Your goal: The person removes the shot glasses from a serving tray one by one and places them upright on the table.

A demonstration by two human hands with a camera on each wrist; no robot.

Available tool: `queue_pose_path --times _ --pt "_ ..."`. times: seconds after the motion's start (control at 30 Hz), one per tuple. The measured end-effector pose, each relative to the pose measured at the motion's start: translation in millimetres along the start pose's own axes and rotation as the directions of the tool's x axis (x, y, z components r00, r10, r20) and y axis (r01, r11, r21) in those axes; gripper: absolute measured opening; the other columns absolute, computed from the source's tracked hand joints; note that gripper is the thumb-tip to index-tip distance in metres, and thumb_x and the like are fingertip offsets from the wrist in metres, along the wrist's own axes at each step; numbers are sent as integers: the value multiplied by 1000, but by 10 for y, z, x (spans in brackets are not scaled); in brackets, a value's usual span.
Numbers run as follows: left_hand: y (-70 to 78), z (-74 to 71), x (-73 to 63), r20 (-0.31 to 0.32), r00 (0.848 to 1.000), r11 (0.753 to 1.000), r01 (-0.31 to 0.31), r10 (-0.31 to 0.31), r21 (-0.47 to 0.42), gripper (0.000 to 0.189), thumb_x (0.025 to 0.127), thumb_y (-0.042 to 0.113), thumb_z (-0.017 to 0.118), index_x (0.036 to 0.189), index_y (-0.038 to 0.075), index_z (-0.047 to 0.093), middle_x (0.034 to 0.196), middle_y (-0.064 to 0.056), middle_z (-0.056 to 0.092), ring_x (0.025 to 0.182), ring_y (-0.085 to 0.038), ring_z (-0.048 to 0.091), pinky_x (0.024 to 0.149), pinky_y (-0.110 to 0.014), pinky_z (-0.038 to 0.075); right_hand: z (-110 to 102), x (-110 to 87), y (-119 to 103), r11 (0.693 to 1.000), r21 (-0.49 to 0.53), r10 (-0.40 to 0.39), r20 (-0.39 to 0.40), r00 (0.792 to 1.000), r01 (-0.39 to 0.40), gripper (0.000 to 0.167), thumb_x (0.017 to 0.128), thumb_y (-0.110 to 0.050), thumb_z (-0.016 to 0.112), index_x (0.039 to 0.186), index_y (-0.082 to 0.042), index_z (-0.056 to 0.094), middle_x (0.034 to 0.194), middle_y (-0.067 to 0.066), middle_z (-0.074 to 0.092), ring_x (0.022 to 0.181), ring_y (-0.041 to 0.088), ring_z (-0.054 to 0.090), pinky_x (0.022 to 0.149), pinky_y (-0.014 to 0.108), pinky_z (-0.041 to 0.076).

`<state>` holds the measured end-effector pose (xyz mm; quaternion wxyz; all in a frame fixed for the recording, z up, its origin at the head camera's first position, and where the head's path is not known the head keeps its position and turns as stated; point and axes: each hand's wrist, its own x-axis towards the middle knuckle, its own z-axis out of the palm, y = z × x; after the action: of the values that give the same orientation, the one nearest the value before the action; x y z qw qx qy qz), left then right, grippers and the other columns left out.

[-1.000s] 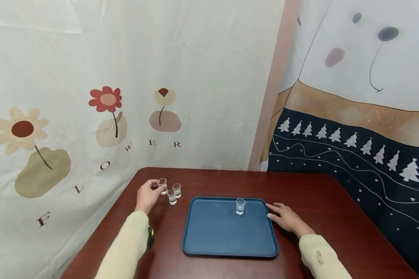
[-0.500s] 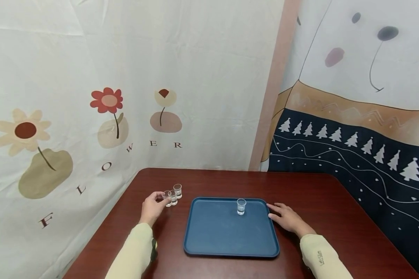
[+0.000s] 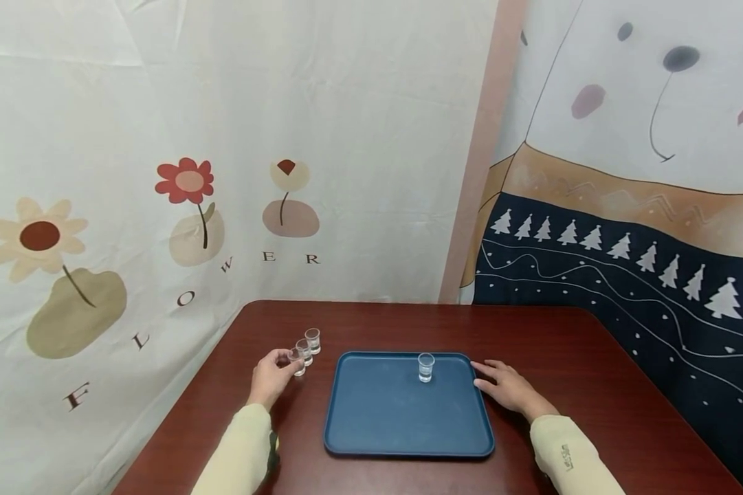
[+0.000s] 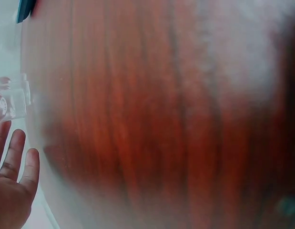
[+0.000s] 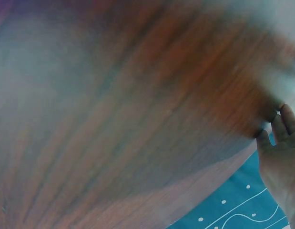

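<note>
My left hand [image 3: 270, 378] pinches a small clear shot glass [image 3: 297, 368] between thumb and fingers, at or just above the table left of the tray. Behind it stand two more shot glasses, a middle one [image 3: 306, 350] and a far one [image 3: 313, 339], in a slanting row. In the left wrist view, clear glass [image 4: 14, 100] shows beyond the fingers of that hand [image 4: 14, 186]. My right hand [image 3: 508, 389] lies with loosely extended fingers at the right rim of the blue tray [image 3: 408, 419]. One shot glass [image 3: 425, 368] stands near the tray's back edge, right of centre.
The dark red-brown table [image 3: 569, 344] carries everything. A white cloth [image 3: 377, 172] with printed flowers hangs behind and to the left. Another cloth [image 3: 625, 302], with printed trees, hangs at the right.
My left hand has brought its shot glass from behind the other two toward the front, to the near end of the slanting row. The right hand has stayed at the tray's rim.
</note>
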<state>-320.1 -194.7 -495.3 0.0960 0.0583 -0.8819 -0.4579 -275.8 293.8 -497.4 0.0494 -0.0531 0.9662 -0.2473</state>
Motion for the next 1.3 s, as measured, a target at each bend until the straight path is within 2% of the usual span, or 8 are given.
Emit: queue_pose_path --times 0.17,0.27,0.4,0.5,0.67,0.83,1.1,1.3 --pt "-9 24 3 16 1000 1000 0 1 -24 45 89 26 73 123 -1 61 115 -21 67 103 -31 62 84 -35 48 -11 4 8 1000 1 0 -3 1000 0 54 101 -39 56 149 -17 48 154 26 37 141 53 32 107 70 32" --pt "3 23 16 26 1000 999 0 1 -48 50 89 25 73 128 -1 58 118 -22 66 109 -33 62 91 -41 49 -13 -1 14 1000 -2 3 2 1000 -3 54 100 -39 56 149 -17 48 154 27 37 141 53 32 107 70 32" --pt "45 -4 51 38 999 997 1 2 -71 57 90 29 73 135 0 53 125 -24 64 116 -35 60 99 -48 48 -11 2 22 1000 -2 6 7 1000 -6 55 100 -39 56 149 -16 48 154 28 37 141 54 32 107 71 32" --pt "103 -34 93 37 999 997 2 1 -80 60 91 33 72 138 1 51 129 -24 62 120 -36 59 101 -50 48 -10 12 26 1000 2 13 5 1000 -13 55 100 -39 56 149 -16 47 154 27 36 142 53 31 108 71 31" --pt "263 -72 169 25 1000 995 -14 16 -96 61 92 36 71 139 4 51 133 -23 58 124 -36 57 104 -50 47 -12 13 26 1000 -6 10 8 1000 -10 55 101 -39 56 149 -16 47 154 27 36 142 53 31 107 71 31" --pt "465 -53 228 51 997 991 -49 56 -121 62 92 38 71 141 7 49 136 -21 57 125 -34 55 106 -50 46 -16 -2 22 1000 -5 7 8 1000 -6 54 100 -38 57 149 -16 47 154 28 37 141 53 33 107 71 32" --pt "812 110 205 119 986 980 -94 116 -177 61 91 39 71 142 12 50 139 -16 56 129 -34 54 107 -50 45 -2 -3 -6 1000 -3 10 8 1000 -10 53 100 -37 57 149 -16 48 154 28 37 141 54 32 107 71 31" --pt "962 286 152 130 979 974 -135 160 -181 56 91 37 72 138 14 53 138 -15 58 131 -35 53 105 -51 45 7 6 -13 1000 -3 5 6 1000 -5 53 101 -37 56 149 -16 48 153 28 37 141 54 32 107 70 32"
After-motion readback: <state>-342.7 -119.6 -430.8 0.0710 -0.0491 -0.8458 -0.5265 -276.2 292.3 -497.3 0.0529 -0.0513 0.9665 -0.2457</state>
